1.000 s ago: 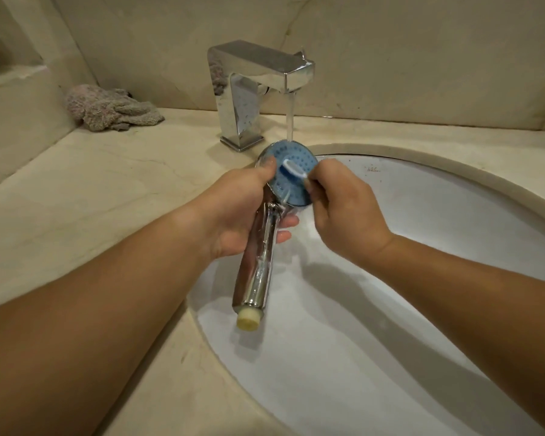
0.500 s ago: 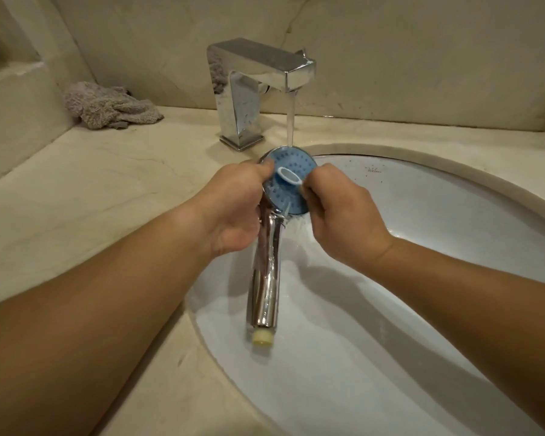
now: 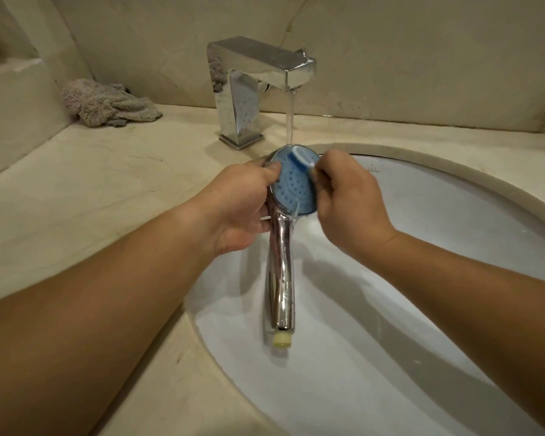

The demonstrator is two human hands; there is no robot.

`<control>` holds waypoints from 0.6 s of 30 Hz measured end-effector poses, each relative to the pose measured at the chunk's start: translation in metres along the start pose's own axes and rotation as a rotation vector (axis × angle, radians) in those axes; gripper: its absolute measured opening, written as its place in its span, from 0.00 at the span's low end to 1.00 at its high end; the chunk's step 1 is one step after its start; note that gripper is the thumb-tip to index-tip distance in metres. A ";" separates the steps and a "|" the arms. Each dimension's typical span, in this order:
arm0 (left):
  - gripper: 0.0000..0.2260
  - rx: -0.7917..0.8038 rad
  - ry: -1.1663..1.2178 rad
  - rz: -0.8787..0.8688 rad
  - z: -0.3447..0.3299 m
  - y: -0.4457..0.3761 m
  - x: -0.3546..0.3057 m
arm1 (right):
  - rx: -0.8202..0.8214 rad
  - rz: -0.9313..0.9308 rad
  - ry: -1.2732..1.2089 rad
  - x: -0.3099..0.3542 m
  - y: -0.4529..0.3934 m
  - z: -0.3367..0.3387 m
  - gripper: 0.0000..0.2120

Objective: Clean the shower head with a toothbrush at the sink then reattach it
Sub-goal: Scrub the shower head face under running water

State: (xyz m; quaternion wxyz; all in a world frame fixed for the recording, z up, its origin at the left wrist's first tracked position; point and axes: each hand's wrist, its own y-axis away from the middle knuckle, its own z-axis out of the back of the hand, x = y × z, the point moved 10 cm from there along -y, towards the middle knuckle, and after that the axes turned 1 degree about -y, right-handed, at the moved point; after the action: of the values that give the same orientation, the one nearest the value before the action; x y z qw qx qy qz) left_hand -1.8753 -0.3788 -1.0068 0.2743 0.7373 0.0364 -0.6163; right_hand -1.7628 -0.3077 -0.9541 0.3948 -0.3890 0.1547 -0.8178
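We see the shower head held over the white sink, its round blue face dotted with small holes and tilted up toward us, ringed by a chrome rim. Its long chrome handle runs down toward us and ends in a pale yellow threaded fitting, clear of the basin. The top edge of the face sits right under the stream of water from the tap. We see the toothbrush laid against the upper right of the blue face, its white and blue head blurred, its clear handle crossing the face downward.
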 end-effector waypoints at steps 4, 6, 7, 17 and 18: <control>0.13 -0.004 -0.038 -0.019 0.001 0.002 -0.002 | -0.007 -0.058 0.000 -0.003 -0.003 0.001 0.07; 0.13 -0.005 -0.034 -0.018 0.001 0.003 -0.002 | -0.028 -0.112 0.015 -0.013 -0.005 0.007 0.07; 0.13 -0.005 -0.030 -0.018 0.001 0.003 -0.002 | -0.022 -0.076 0.008 -0.007 -0.003 0.006 0.07; 0.13 -0.045 0.028 -0.017 0.006 0.001 -0.003 | 0.023 -0.005 0.013 0.003 0.001 0.001 0.04; 0.13 -0.050 0.042 -0.020 0.007 0.001 -0.004 | 0.054 0.075 0.013 0.017 0.006 -0.007 0.03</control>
State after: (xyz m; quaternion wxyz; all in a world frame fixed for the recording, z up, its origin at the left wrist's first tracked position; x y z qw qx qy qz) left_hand -1.8824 -0.3818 -1.0036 0.2858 0.7425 0.0649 -0.6024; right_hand -1.7714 -0.3248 -0.9531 0.4345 -0.3667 0.1495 -0.8090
